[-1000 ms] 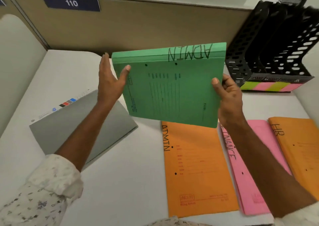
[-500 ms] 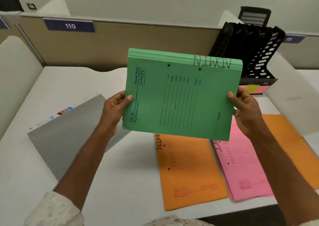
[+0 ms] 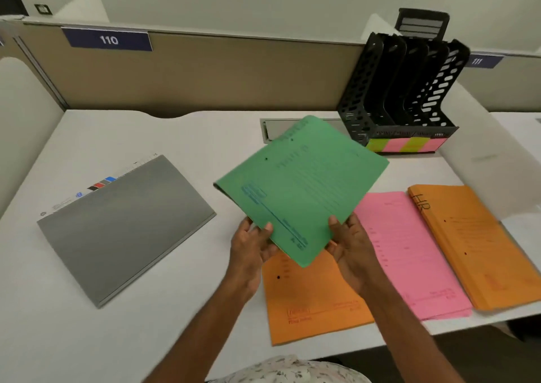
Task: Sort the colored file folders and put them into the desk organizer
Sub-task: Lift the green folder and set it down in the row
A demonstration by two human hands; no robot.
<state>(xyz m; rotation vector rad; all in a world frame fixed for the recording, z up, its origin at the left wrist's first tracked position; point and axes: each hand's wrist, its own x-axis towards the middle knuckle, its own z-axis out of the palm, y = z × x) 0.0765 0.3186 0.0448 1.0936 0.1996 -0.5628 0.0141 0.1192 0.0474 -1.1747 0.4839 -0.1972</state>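
Note:
A green folder (image 3: 304, 183) is tilted nearly flat above the desk, its far corner pointing toward the black desk organizer (image 3: 366, 98) at the back right. My left hand (image 3: 251, 245) grips its near left edge and my right hand (image 3: 348, 242) grips its near right edge. Under it on the desk lies an orange folder (image 3: 313, 300). To the right lie a pink folder (image 3: 409, 251) and another orange folder marked HR (image 3: 480, 245). The organizer's slots hold nothing that I can see, and green and pink strips mark its front.
A grey folder (image 3: 123, 224) lies flat on the left of the white desk (image 3: 146, 136). A beige partition with a "110" sign (image 3: 108, 40) runs along the back. A white divider (image 3: 497, 154) stands at the right. A cable hatch (image 3: 272, 128) is set behind the green folder.
The green folder has dropped from upright in front of me to a low, nearly flat tilt, rotated with a corner toward the organizer. Both hands have shifted to its near edges.

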